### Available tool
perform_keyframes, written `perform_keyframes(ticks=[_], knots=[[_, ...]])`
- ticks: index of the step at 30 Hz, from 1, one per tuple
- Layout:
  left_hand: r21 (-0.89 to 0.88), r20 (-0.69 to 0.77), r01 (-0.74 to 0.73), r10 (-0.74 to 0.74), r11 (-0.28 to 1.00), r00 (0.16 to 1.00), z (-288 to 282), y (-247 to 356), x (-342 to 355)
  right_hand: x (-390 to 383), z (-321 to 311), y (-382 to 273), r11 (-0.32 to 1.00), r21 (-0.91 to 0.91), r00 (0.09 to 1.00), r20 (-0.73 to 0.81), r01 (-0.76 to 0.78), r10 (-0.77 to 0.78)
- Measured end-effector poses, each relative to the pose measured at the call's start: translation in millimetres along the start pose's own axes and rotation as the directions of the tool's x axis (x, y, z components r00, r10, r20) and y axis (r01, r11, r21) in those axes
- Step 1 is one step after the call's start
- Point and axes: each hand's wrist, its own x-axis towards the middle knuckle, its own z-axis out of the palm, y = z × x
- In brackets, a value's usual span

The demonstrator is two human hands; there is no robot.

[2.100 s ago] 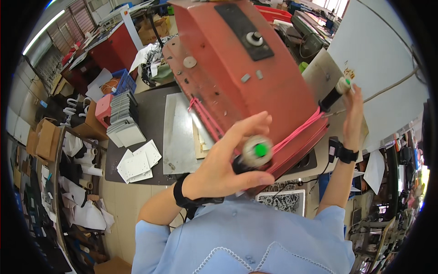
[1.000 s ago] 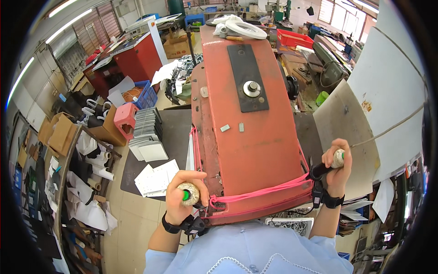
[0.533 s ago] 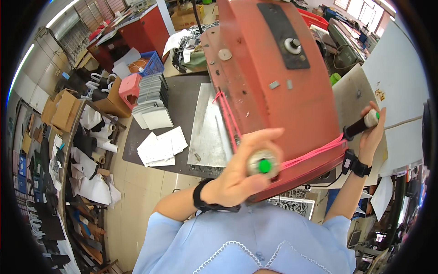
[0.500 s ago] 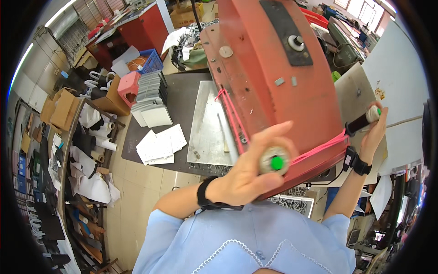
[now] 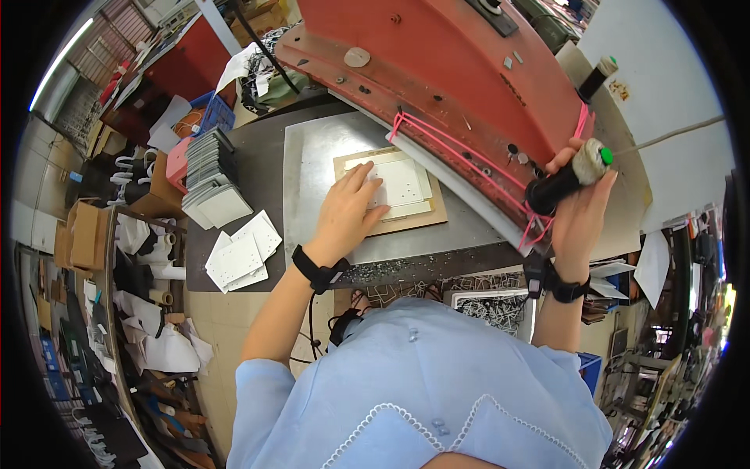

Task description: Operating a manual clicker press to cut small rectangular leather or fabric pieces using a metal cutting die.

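A big red press head (image 5: pixel 461 74) is swung to the right above a grey metal bed (image 5: pixel 312 168). My right hand (image 5: pixel 580 209) grips its black handle with the green button (image 5: pixel 566 176). A second handle (image 5: pixel 598 76) sticks up farther back, untouched. My left hand (image 5: pixel 348 209) lies flat with fingers spread on white punched sheets (image 5: pixel 398 184) that rest on a brown board (image 5: pixel 422 215) on the bed.
Loose white punched sheets (image 5: pixel 238 254) and a stack of grey sheets (image 5: pixel 207 168) lie on the dark table at the left. Cardboard boxes (image 5: pixel 82 230) and white scraps clutter the floor at the left. A tray of cut-outs (image 5: pixel 492 305) sits below the bed's front edge.
The red press head has swung to the right, uncovering the bed. My left hand let go of its handle and now rests on the white sheets. My right hand stays on its handle.
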Motion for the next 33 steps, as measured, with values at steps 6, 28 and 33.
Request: perform_keyframes(ticks=[6, 28, 33], knots=[[0.135, 0.135, -0.076, 0.058, 0.988, 0.989, 9, -6, 1, 28, -24, 1, 0.943, -0.311, 0.954, -0.231, 0.116, -0.193], [0.112, -0.317, 0.395, -0.344, 0.912, 0.884, -114, -39, -139, -45, 92, 145, 0.573, -0.706, 0.804, 0.580, 0.416, 0.132], [0.114, -0.207, 0.598, -0.570, 0.793, 0.795, -124, -64, -219, -39, 108, 145, 0.573, -0.707, 0.838, 0.542, 0.415, 0.061]])
